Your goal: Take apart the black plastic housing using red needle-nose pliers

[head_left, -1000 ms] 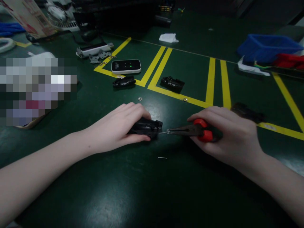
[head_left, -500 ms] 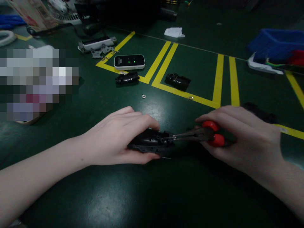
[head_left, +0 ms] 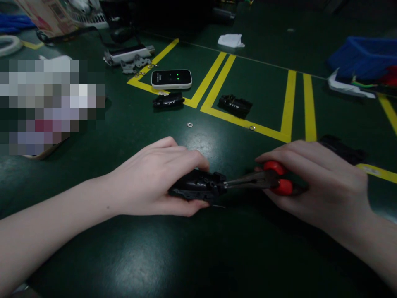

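My left hand (head_left: 167, 178) is wrapped round a glossy black plastic housing (head_left: 198, 184), thumb on the near side and fingers over the far side. A thin wire-like bit (head_left: 218, 206) pokes out beside my thumb. In my right hand (head_left: 316, 182) is a pair of needle-nose pliers (head_left: 254, 180) with red handles, pointing left. The tips of the pliers meet the housing's right end. Whether they grip a small part there is too dark to tell. A small metal ring (head_left: 190, 124) lies on the table beyond my left hand.
Farther back lie two black plastic parts (head_left: 169, 100) (head_left: 235, 105), a second ring (head_left: 252, 128) and a white-edged device (head_left: 171, 79) with green lights. Grey metal brackets (head_left: 135, 64) sit at the back left. A blue bin (head_left: 366, 56) stands at the right. Another dark part (head_left: 341, 148) is behind my right hand.
The pliers' tips have shifted slightly right, from over the housing's top to its right end. My left hand keeps its hold. The view has moved a little.
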`<state>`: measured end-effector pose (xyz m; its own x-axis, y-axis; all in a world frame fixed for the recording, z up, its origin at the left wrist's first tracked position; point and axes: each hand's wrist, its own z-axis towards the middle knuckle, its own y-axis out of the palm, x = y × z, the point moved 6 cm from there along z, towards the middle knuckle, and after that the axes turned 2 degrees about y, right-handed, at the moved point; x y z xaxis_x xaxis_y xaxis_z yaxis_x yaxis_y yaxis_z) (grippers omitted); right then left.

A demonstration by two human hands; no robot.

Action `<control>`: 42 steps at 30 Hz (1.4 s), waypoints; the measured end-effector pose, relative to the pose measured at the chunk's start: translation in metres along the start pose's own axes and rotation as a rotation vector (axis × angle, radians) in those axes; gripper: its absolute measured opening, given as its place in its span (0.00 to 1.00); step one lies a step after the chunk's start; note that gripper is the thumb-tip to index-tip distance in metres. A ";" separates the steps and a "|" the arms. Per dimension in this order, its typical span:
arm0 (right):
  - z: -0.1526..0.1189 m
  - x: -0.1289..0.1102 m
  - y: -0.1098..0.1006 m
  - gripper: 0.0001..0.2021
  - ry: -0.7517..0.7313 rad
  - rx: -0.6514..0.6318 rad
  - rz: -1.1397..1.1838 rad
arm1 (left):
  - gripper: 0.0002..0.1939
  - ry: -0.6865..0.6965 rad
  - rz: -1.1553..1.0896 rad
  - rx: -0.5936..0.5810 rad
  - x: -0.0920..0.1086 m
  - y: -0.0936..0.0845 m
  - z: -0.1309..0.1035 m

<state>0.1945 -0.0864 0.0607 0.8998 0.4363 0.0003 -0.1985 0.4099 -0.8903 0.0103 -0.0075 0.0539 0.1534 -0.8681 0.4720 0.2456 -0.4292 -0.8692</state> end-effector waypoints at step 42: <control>0.000 -0.004 0.010 0.05 -0.090 -0.117 -0.145 | 0.27 0.022 0.184 -0.060 -0.003 0.000 0.004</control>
<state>0.1885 -0.0840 0.0521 0.8761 0.4518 0.1683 -0.0181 0.3797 -0.9249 0.0136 -0.0041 0.0526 0.1690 -0.9384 0.3013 0.1578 -0.2760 -0.9481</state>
